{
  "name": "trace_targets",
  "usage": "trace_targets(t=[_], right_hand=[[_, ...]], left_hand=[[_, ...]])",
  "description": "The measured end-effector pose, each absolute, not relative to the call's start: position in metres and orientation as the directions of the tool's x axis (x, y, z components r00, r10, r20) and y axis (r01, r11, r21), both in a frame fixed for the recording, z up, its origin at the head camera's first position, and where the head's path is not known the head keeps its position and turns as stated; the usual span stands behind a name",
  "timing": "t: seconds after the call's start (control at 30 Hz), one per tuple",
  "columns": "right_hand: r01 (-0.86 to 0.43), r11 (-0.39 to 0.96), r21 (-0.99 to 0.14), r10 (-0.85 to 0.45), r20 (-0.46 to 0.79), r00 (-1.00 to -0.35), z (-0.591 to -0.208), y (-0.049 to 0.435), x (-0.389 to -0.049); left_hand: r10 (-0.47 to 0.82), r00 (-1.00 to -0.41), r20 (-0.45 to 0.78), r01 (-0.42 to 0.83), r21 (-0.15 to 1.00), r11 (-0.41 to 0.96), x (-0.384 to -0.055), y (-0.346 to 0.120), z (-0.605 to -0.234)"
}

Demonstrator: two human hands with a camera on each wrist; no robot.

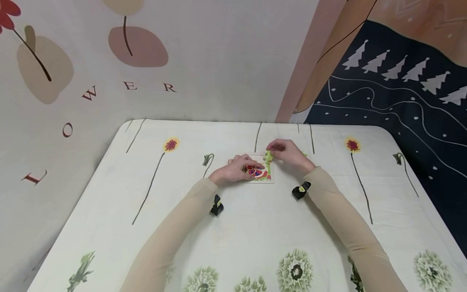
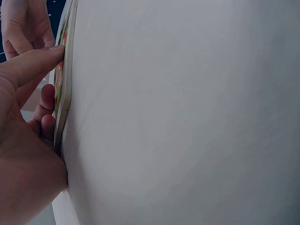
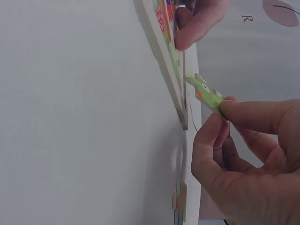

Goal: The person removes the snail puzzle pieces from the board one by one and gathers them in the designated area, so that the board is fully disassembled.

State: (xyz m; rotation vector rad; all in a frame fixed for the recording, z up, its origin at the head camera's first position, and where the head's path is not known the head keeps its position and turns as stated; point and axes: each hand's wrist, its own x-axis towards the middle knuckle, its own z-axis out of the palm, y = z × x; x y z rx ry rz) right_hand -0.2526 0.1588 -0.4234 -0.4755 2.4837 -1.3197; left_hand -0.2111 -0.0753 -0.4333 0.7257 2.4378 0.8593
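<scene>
A flat puzzle board [image 1: 269, 170] with a colourful snail-like picture lies on the table. My left hand [image 1: 235, 169] grips it at the left, two digits stretched over the picture. In the left wrist view, other fingertips [image 2: 47, 96] curl in against the board [image 2: 65, 89] near its corner. A green puzzle piece [image 3: 208, 96] with a painted eye is pinched between the thumb and fingers of my right hand [image 1: 288, 153]. This piece is tilted at the board's right side; whether it touches the board is unclear.
Another green piece [image 1: 304, 154] lies right of the board, mostly behind the right hand; the right wrist view shows a green and red piece [image 3: 181, 201] on the cloth. The tablecloth [image 1: 255, 227] has printed flowers. Patterned fabric [image 1: 226, 61] stands behind the table.
</scene>
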Motion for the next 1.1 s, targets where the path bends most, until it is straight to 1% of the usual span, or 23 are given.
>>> trace_targets(t=[0.17,0.4,0.73,1.1], right_hand=[[-0.109,0.527,-0.843,-0.385,-0.121,-0.915,-0.422,0.163,-0.254],[-0.123,0.514,-0.849,-0.391,-0.105,-0.914,-0.421,0.17,-0.252],[-0.047,0.527,-0.848,-0.331,-0.154,-0.931,-0.416,0.186,-0.248],[-0.034,0.543,-0.839,-0.314,-0.165,-0.935,-0.41,0.203,-0.246]], left_hand=[[0.608,-0.759,-0.234,0.323,0.674,0.664,-0.211,-0.076,-0.433],[0.607,-0.76,-0.231,0.32,0.68,0.659,-0.21,-0.076,-0.432],[0.601,-0.759,-0.25,0.308,0.675,0.67,-0.209,-0.075,-0.43],[0.608,-0.756,-0.24,0.315,0.681,0.661,-0.21,-0.075,-0.431]])
